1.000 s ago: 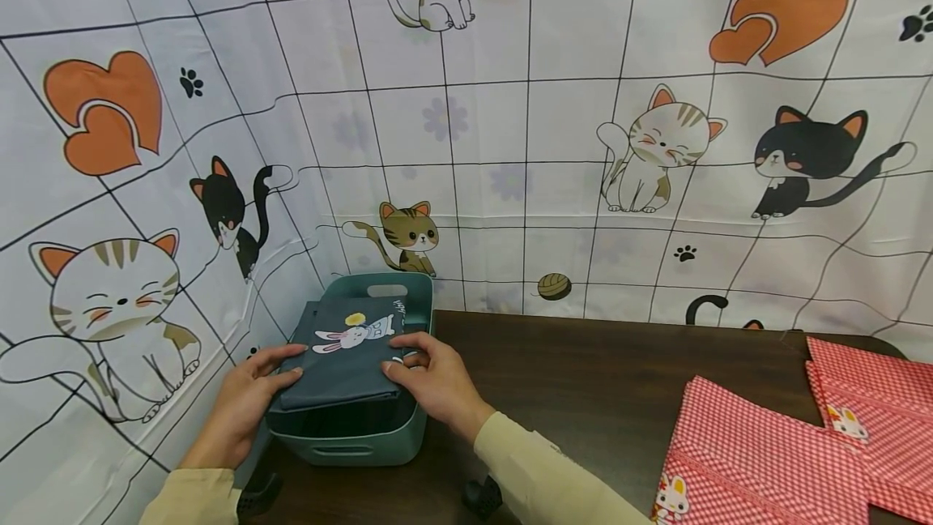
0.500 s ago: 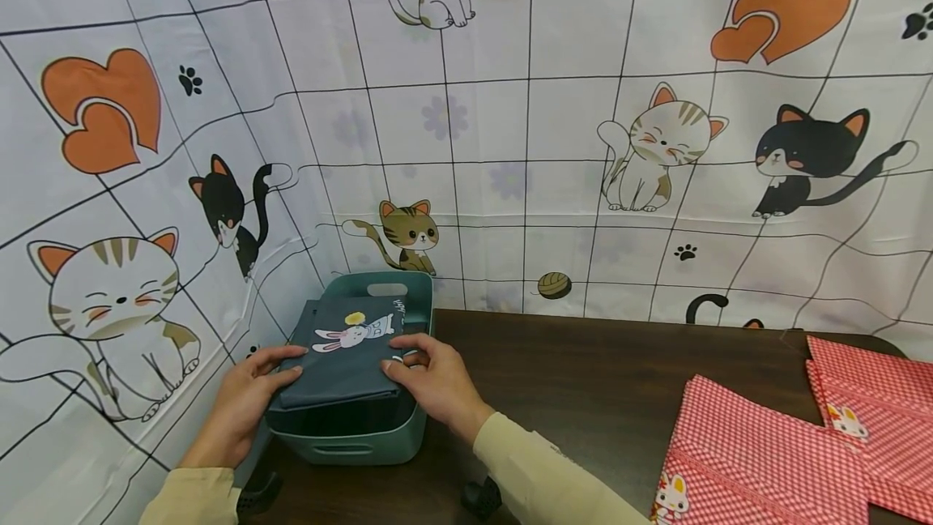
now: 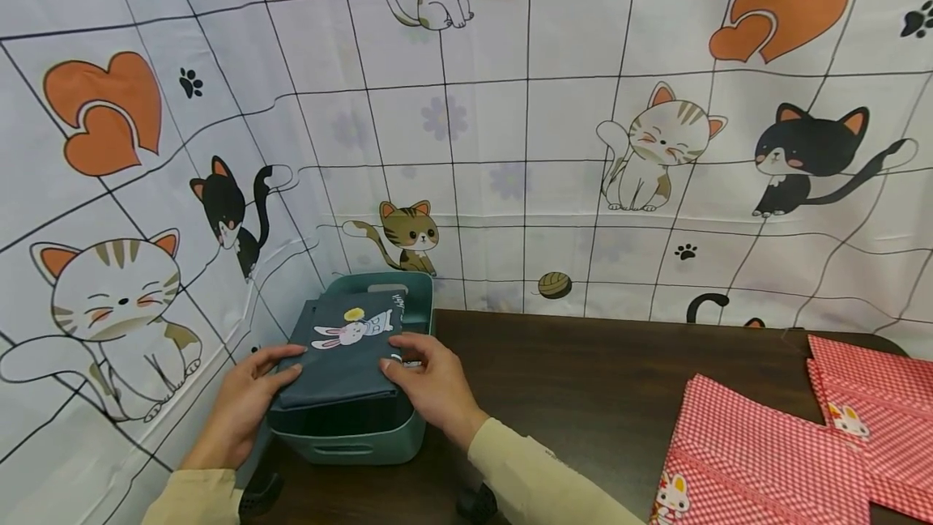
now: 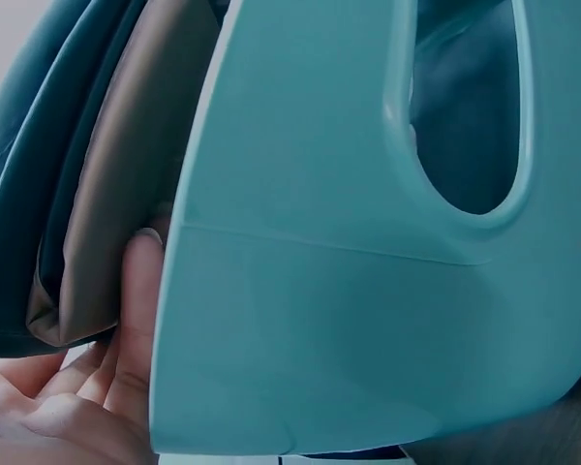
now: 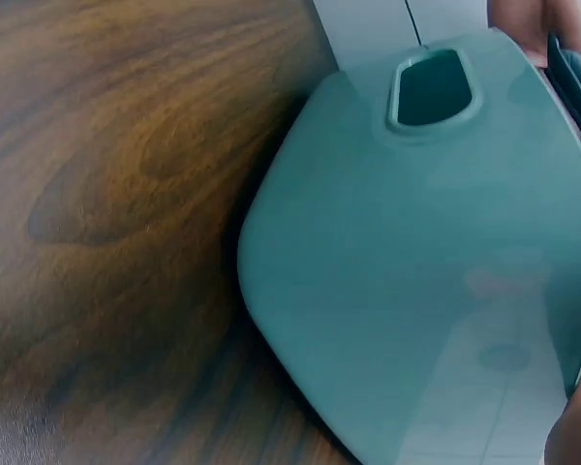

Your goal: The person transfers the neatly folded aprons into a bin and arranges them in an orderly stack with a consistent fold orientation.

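A folded dark blue-green cloth item, printed with a white rabbit, lies over the top of a green plastic basket. My left hand grips the left side of the folded cloth. In the left wrist view, a finger of that hand reaches between the cloth and the basket wall. At the right side, my right hand holds the cloth with thumb and forefinger at its edge; its other fingers are mostly hidden. The right wrist view shows mainly the basket's outer wall.
Red-and-white checked cloth pieces with rabbit motifs lie on the right of the dark wooden table. A cat-print sheet hangs behind and along the left, close to the basket. Dark objects sit near the wrists.
The cloth's far edge has risen slightly and now covers more of the basket's far handle slot. My right hand has shifted slightly left. The left hand has hardly moved.
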`<state>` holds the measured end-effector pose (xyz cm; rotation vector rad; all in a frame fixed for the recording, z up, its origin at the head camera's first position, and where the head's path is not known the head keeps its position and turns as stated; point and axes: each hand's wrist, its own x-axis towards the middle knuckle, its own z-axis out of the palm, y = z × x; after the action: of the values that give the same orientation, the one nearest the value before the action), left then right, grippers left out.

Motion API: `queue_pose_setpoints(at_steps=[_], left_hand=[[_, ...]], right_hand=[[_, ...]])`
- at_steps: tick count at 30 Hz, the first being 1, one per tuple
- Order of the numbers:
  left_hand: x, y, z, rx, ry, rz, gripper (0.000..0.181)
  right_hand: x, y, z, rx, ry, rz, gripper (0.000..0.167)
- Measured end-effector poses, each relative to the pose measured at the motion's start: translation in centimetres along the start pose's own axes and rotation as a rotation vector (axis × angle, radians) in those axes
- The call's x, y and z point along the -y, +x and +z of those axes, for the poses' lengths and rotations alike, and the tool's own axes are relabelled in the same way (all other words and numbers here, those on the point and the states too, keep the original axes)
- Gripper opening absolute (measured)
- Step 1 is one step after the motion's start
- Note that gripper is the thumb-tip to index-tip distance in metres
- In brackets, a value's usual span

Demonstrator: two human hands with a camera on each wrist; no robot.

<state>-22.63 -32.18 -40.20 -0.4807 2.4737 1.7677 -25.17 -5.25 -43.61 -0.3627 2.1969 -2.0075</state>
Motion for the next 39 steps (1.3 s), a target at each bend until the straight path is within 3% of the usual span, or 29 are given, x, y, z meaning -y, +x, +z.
queue_pose_setpoints(at_steps=[7, 11, 19, 29, 35, 39], left_hand=[[-0.2, -0.2, 0.3, -0.052, 0.028, 0.017, 0.048], [-0.3, -0.3, 0.6, -0.07, 0.069, 0.047, 0.051], [0.0, -0.7, 1.2, -0.125, 0.307, 0.265, 0.049], [-0.5, -1.4, 1.6, -0.129, 0.351, 0.384, 0.043], [-0.9, -2.3, 3.3, -0.113, 0.443, 0.528, 0.036], [-1.5, -3.3, 5.5, -0.096, 0.504, 0.622, 0.031]], right_hand=[[0.3, -0.6, 0.6, -0.03, 0.051, -0.054, 0.038], [0.5, -0.5, 0.6, -0.054, 0.024, -0.077, 0.037], [0.9, 0.6, -1.1, -0.081, -0.131, -0.102, 0.038], [0.0, 0.4, -3.8, -0.13, -0.113, -0.066, 0.035], [-1.2, -0.8, -5.8, -0.16, -0.178, -0.066, 0.031], [-2.0, -2.1, -8.4, -0.196, -0.258, -0.053, 0.031]])
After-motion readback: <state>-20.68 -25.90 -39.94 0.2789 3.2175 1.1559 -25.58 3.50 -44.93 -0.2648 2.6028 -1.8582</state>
